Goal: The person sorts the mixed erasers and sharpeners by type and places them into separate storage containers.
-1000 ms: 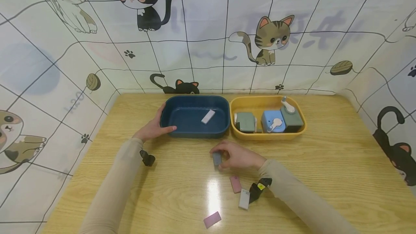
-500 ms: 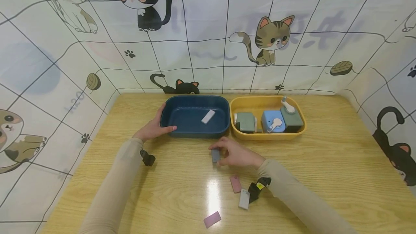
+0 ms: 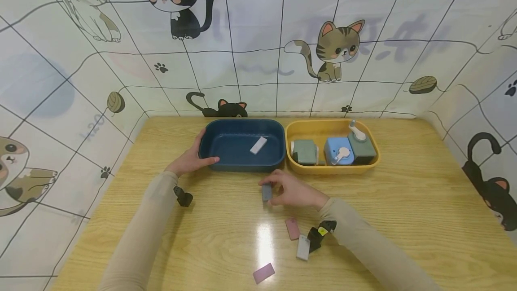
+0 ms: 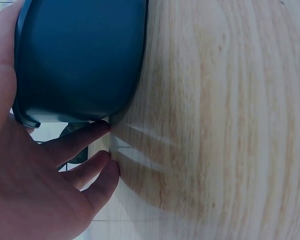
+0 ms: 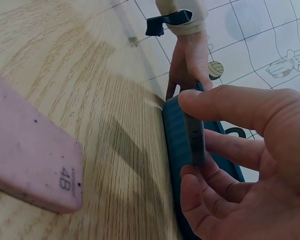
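In the head view my left hand (image 3: 193,156) holds the left end of a dark blue plastic bin (image 3: 242,167), its thumb at the front rim. The left wrist view shows my other left fingers (image 4: 82,140) at the bin's end, near the tabletop. A white eraser (image 3: 258,145) lies inside the bin. My right hand (image 3: 296,191) pinches a grey eraser (image 3: 266,192) between thumb and fingers, just in front of the bin; the right wrist view shows the eraser upright above the table. Nearest below it lie a pink eraser (image 3: 292,228) and another white eraser (image 3: 303,247).
A yellow bin (image 3: 335,169) touches the blue one on its right. Inside are a blue crank pencil sharpener (image 3: 338,148) and two green boxy ones (image 3: 305,152). A second pink eraser (image 3: 264,273) lies near the front of the wooden table (image 3: 412,192). A cat-print curtain stands behind.
My right hand has moved slightly up and left with the grey eraser in its fingers, closer to the blue bin. The left hand has stayed where it was.
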Demonstrator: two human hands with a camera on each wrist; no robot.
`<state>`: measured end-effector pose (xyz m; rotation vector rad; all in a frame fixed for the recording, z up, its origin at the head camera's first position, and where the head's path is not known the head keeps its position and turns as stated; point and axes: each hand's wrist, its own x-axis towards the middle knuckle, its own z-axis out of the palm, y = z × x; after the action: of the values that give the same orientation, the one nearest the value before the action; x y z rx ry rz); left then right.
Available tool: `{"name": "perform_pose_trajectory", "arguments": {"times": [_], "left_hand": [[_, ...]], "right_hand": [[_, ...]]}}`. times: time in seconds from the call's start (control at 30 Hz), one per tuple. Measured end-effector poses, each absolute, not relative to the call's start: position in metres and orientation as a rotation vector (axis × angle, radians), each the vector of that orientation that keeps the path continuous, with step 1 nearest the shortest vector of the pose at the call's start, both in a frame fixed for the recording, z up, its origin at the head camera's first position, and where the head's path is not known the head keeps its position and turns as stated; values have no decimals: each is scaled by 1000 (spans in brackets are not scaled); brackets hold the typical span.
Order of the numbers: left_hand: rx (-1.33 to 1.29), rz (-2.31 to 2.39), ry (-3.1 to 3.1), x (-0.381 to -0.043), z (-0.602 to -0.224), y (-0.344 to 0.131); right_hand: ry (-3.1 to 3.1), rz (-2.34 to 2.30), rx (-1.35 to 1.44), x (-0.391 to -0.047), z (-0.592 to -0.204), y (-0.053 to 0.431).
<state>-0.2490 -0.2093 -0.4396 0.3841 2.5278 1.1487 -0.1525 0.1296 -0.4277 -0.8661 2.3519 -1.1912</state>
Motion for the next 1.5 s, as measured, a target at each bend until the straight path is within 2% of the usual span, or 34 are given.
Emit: {"name": "perform_pose_trajectory", "arguments": {"times": [1.5], "left_hand": [[397,1106,2544,-248,-436,-209]], "right_hand": [[2371,-1268,-831,-161,-417,113]]}}
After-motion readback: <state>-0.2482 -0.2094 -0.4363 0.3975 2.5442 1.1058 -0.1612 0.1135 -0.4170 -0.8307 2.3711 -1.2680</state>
